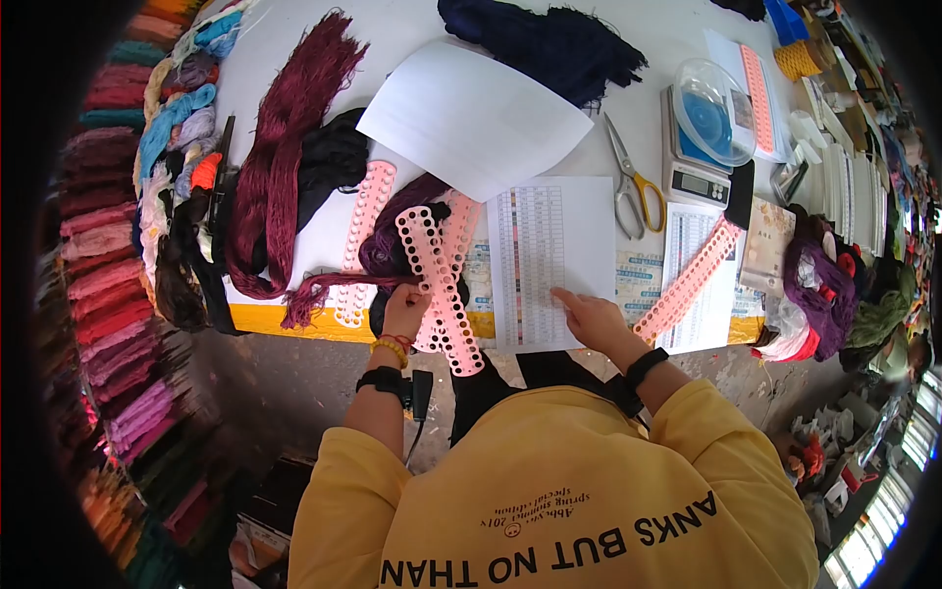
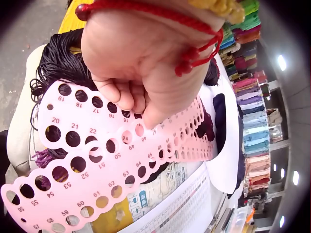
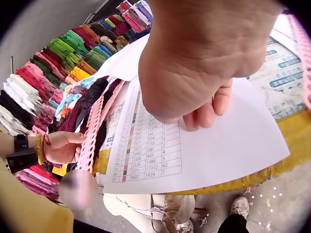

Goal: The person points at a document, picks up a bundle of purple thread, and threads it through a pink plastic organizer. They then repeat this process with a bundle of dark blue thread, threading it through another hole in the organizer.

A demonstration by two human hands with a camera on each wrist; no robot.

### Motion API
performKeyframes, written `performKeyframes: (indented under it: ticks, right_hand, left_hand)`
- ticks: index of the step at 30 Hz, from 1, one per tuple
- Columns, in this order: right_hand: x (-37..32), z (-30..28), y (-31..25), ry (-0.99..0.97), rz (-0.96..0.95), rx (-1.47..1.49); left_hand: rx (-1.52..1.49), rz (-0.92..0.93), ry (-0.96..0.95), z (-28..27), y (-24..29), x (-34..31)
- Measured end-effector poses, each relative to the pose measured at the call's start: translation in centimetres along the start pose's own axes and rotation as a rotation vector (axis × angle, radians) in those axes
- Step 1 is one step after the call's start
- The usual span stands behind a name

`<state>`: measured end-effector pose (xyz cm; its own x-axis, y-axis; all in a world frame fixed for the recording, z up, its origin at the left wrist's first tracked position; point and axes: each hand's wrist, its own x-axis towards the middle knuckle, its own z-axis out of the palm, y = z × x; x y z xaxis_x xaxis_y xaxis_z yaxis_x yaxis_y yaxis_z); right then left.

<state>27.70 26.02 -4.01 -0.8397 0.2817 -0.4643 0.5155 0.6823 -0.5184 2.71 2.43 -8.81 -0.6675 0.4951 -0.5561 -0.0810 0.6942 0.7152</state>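
Observation:
My left hand (image 1: pixel 404 312) pinches pink numbered thread cards (image 2: pixel 87 177) at the table's front edge, thumb against the bent fingertips. Two strips of round holes cross each other below that hand in the left wrist view. Right of them lies a printed chart (image 1: pixel 589 236) with rows of numbers and a column of colour blocks. My right hand (image 1: pixel 594 319) is over the chart, its index finger extended onto the printed rows. In the right wrist view its other fingertips (image 3: pixel 206 116) rest close to the paper. Dark purple thread (image 1: pixel 383 250) lies behind the held cards.
A blank white sheet (image 1: pixel 471 113) overlaps the chart's far side. Scissors (image 1: pixel 638 187) and a scale (image 1: pixel 692 177) with a plastic tub stand to the right. Another pink card (image 1: pixel 687 280) lies there on a sheet. Maroon yarn (image 1: pixel 270 187) is at left.

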Motion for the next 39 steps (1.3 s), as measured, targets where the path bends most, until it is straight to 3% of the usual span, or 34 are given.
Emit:
performKeyframes:
  ticks: [6,9,11,14,18,19,22,29,30,36,39]
  right_hand:
    - [0.6,-1.0,-0.2,-0.074,0.036,-0.027]
    - [1.5,-0.9,1.2,0.102,-0.013,0.09]
    - [2.9,-2.3,1.9,0.186,0.174,0.163]
    - [6.1,-5.2,3.7,0.404,0.268,0.321]
    - [10.6,-11.8,4.7,0.598,0.227,0.471]
    - [12.0,-13.6,4.9,0.608,0.202,0.626]
    - [15.5,-19.6,3.2,0.698,0.074,0.606]
    - [26.4,-27.3,2.3,0.731,-0.096,0.067]
    - [27.9,-27.8,2.1,0.67,-0.053,0.041]
    - [35.9,-26.3,-1.1,0.591,0.03,-0.389]
    - [38.4,-24.7,-2.0,0.571,0.097,-0.405]
  left_hand:
    - [0.027,-0.02,0.015,0.3,0.2,0.1]
    - [0.093,-0.006,0.028,0.2,-0.1,0.4]
    - [0.117,-0.004,0.051,0.3,-0.1,0.5]
    - [0.153,-0.003,0.041,0.3,-0.6,0.8]
    - [0.19,0.046,0.007,0.3,-1.2,1.0]
    - [0.216,0.039,-0.002,0.2,-1.2,1.0]
    - [0.204,-0.028,-0.029,0.2,-0.7,1.0]
    - [0.255,-0.056,-0.036,0.3,0.0,0.6]
    - [0.239,-0.078,-0.039,0.2,0.4,0.4]
    - [0.256,-0.107,-0.031,0.4,-0.2,0.5]
    - [0.225,-0.153,-0.029,0.5,0.7,0.2]
